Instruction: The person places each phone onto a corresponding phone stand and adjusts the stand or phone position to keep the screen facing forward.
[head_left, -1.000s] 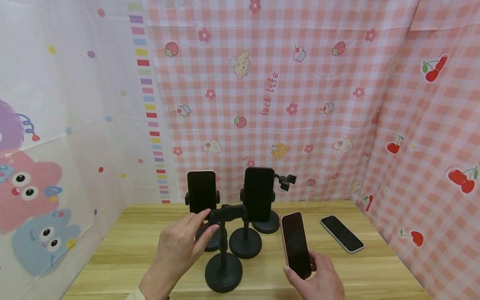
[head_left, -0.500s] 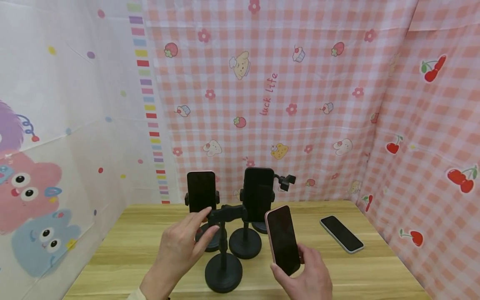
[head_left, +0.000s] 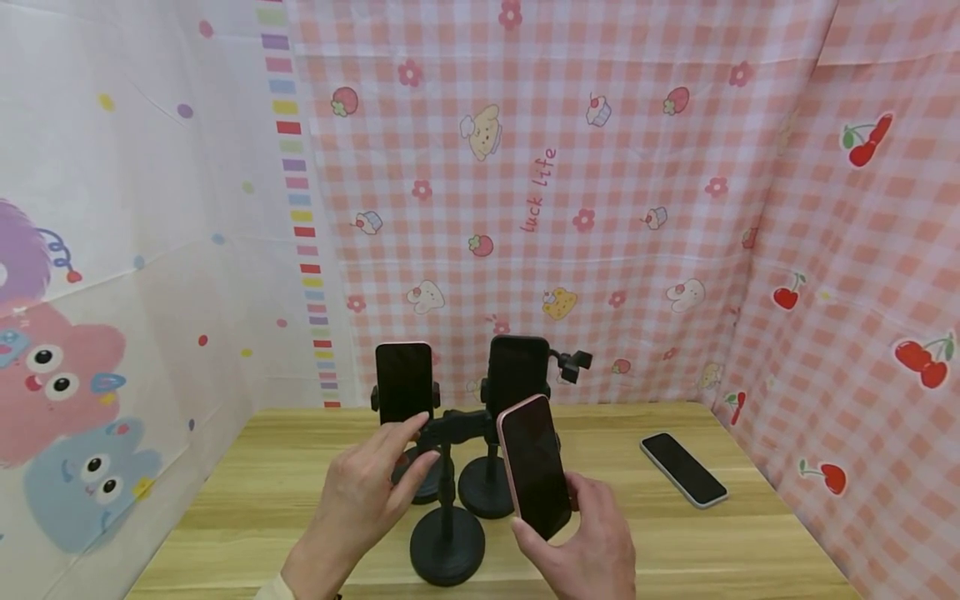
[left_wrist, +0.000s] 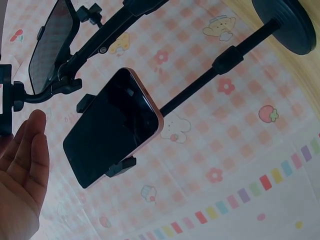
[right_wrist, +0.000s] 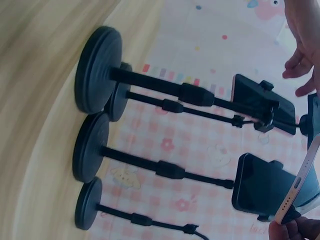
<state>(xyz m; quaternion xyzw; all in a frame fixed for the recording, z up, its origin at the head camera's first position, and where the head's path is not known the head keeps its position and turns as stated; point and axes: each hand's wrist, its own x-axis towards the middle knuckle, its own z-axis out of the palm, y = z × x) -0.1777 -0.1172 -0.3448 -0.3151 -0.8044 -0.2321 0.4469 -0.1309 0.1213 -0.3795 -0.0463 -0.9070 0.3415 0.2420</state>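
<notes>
In the head view my right hand [head_left: 581, 542] grips a pink-edged smartphone [head_left: 534, 467] by its lower part, dark screen towards me and tilted. The phone overlaps the right end of the front phone stand's holder [head_left: 459, 427]. That black holder sits level on its pole, above a round base [head_left: 447, 546]. My left hand [head_left: 360, 492] is at the holder's left end, fingers extended and thumb apart; in the left wrist view its fingers [left_wrist: 37, 150] lie beside the holder [left_wrist: 6, 100]. The right wrist view shows the held phone edge-on [right_wrist: 300, 185], right fingertips [right_wrist: 295, 227] at its bottom end.
Behind stand two phone stands bearing phones, one on the left [head_left: 403, 379] and one further right [head_left: 517, 367]. Another stand's bare clamp [head_left: 573, 365] shows at the back. A light-edged phone [head_left: 683, 468] lies on the wooden table [head_left: 720, 550] at right. Patterned cloth walls [head_left: 637, 275] enclose the table.
My right hand has carried the pink-edged phone leftward and slightly upward, from right of the stands to the front holder's right end. The left hand has stayed almost still.
</notes>
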